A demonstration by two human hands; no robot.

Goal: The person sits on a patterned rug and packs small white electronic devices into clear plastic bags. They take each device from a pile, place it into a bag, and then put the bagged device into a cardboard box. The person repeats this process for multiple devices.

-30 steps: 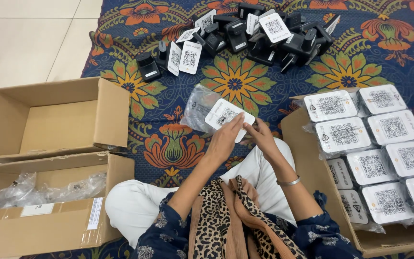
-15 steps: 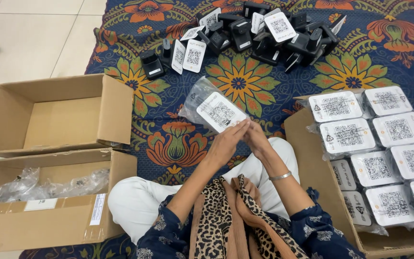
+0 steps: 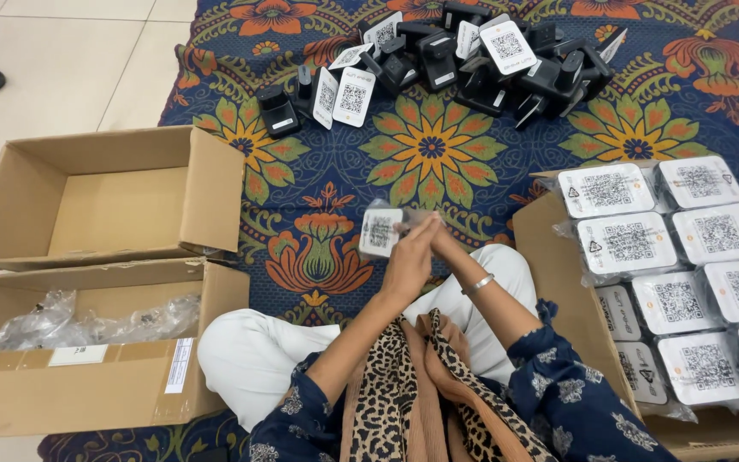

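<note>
White-faced square device (image 3: 381, 232) in its clear bag, held above our lap by both hands, left hand (image 3: 408, 261) and right hand (image 3: 440, 244) closed on it; unwrapping seems underway, so next we must likely peel the bag free.

Navy floral bedspread (image 3: 438, 184) with orange and green blooms; black devices (image 3: 489, 60); white coded cards (image 3: 352, 96); brown cardboard boxes (image 3: 113, 192); leopard-print scarf (image 3: 412, 385)
</note>
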